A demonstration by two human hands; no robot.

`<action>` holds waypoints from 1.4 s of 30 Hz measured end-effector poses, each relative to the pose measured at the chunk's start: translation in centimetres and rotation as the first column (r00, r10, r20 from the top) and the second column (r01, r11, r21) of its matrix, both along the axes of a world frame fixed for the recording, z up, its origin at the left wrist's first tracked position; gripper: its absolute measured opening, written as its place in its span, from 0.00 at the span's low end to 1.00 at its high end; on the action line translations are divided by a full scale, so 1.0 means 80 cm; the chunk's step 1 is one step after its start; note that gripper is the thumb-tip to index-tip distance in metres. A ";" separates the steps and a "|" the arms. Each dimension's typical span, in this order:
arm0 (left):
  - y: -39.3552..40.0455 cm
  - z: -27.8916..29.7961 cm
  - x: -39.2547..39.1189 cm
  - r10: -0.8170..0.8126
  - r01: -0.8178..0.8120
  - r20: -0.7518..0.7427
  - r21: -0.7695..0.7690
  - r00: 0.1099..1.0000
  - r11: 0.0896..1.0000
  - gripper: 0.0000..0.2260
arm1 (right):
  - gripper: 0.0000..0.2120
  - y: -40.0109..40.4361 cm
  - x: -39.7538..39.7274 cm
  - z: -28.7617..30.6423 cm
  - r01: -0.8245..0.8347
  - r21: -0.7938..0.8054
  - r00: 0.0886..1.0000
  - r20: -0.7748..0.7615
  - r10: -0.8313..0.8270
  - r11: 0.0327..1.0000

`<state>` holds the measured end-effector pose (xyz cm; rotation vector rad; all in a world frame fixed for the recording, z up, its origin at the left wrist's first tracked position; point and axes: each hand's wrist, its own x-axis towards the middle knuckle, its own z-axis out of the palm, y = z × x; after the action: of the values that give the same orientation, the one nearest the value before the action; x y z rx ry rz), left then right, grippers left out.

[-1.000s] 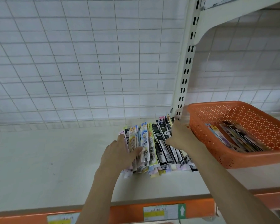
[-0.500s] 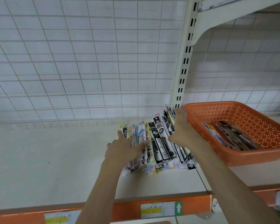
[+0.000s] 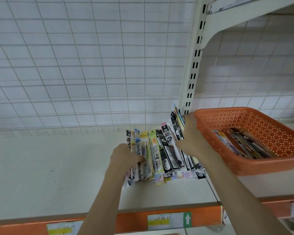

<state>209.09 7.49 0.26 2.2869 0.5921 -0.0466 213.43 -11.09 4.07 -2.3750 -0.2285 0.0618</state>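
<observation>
A row of long flat packets [image 3: 161, 153] stands fanned on the white shelf [image 3: 49, 167], leaning to the right. My left hand [image 3: 124, 157] is at the row's left end, fingers curled around the leftmost packets. My right hand [image 3: 190, 136] presses against the right end of the row, fingers up along the tallest packets beside the upright post. An orange perforated basket [image 3: 261, 167] sits just right of that hand, holding several more packets [image 3: 241, 143].
A white wire grid panel [image 3: 92, 65] backs the shelf. A slotted upright post [image 3: 193, 65] and an upper shelf bracket [image 3: 244, 14] stand at right. The shelf's orange front rail [image 3: 202, 217] carries price labels. The shelf left of the packets is bare.
My left hand has closed around the leftmost packets, where before it lay flat against them. My right hand slid up and back along the right end of the row.
</observation>
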 end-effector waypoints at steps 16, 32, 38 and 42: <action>0.006 0.000 -0.003 0.054 -0.039 0.155 -0.099 0.986 0.994 0.07 | 0.41 0.009 -0.017 0.003 -0.039 -0.013 0.999 0.030 0.039 0.999; -0.034 0.010 -0.002 0.104 -0.069 0.339 -0.113 0.935 0.991 0.07 | 0.39 -0.046 -0.010 0.028 -0.105 0.068 0.982 0.163 0.093 0.992; -0.052 0.020 0.010 0.170 -0.101 0.429 -0.179 0.887 0.979 0.14 | 0.39 -0.077 0.007 0.051 -0.132 0.095 0.983 0.141 0.118 0.987; -0.056 0.019 0.015 0.188 -0.116 0.383 -0.202 0.905 0.973 0.14 | 0.39 -0.086 0.014 0.055 -0.164 0.139 0.983 0.105 0.150 0.977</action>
<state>210.26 3.01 1.76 1.9934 0.5242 0.4223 214.57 -17.95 8.48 -2.2115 -0.4510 0.0068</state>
